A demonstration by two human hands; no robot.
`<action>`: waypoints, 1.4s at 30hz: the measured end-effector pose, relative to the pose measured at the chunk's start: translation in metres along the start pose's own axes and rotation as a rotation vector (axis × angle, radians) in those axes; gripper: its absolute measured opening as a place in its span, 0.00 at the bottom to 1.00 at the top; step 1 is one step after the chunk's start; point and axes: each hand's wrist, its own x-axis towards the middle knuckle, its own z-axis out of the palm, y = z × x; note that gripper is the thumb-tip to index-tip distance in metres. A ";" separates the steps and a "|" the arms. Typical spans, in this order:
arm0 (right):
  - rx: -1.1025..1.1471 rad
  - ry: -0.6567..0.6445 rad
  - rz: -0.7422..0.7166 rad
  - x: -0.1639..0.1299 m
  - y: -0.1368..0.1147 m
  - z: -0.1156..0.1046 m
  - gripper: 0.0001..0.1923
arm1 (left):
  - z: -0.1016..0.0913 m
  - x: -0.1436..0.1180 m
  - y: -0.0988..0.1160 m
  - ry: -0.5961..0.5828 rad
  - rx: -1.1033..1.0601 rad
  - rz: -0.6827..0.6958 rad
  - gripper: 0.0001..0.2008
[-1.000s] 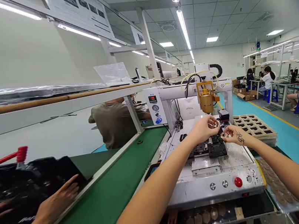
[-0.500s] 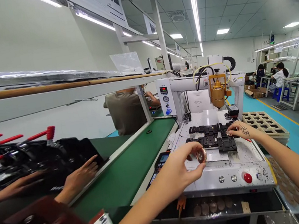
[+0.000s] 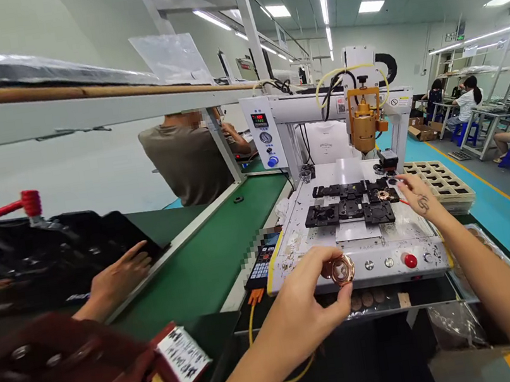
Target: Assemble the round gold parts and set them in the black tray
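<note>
Drawing back from the black fixture blocks [image 3: 351,210], the left hand [image 3: 306,301] now sits low at the front edge of the white machine desk [image 3: 414,231], whereas half a second ago it was a little higher and a second ago it was up by the fixtures beside the right hand. It pinches a small round copper-coloured metal ring with a clear centre [image 3: 342,269] between thumb and fingertips, closed firmly on its rim, just beside the row of silver buttons and the red push button [image 3: 410,260]. The right hand [image 3: 420,199] has stayed at the far right fixture but has loosened: its fingers are spread and hold nothing, resting near a second copper ring [image 3: 383,195] seated in the block. That suggests one ring has been placed while the other is being carried away from the jig. The held ring stands roughly on edge, its flat face turned toward the camera; being round, it has no long axis, and its central axis runs about level, back toward the wearer. A co-worker's hand [image 3: 117,278] rests on a black tray beside the green conveyor belt [image 3: 207,255].
</note>
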 end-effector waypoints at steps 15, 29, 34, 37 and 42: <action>-0.020 0.322 0.013 -0.203 -0.039 -0.007 0.11 | 0.153 -0.067 -0.107 -0.438 -0.184 -0.134 0.15; 0.072 -0.286 -0.289 -0.253 -0.047 0.088 0.10 | 0.142 -0.091 -0.112 -0.544 -0.247 -0.071 0.18; 0.089 -0.230 -0.400 -0.271 -0.029 0.098 0.15 | 0.138 -0.088 -0.111 -0.574 -0.261 -0.093 0.17; 0.114 -0.208 -0.428 -0.285 -0.026 0.100 0.19 | 0.133 -0.085 -0.111 -0.602 -0.280 -0.093 0.16; 0.171 -0.214 -0.394 -0.317 -0.040 0.086 0.19 | 0.127 -0.080 -0.111 -0.625 -0.313 -0.084 0.17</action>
